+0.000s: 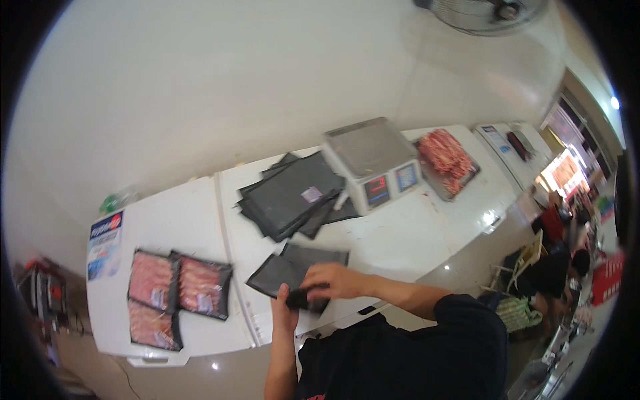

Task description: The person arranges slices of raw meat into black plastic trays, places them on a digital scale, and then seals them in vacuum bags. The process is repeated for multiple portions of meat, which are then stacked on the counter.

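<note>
My left hand (285, 309) grips the edge of a black plastic pouch (271, 276) over the front of a white chest freezer lid (387, 250). Close beside it, my right hand (332, 281) is closed on a dark, folded part of the same pouch; blur hides the exact grip. Another black pouch (320, 254) lies just beyond, partly covered by my right hand. Farther back, several flat black pouches (285, 200) are stacked loosely, a small label on the top one. The stack reaches the side of a white digital scale (372, 155) with a bare metal pan.
Packs of sliced meat (152, 280) lie on the left lid. A tray of raw meat (445, 160) stands right of the scale. A wall fan (492, 15) hangs above. People (555, 260) and a red crate (607, 280) are at far right.
</note>
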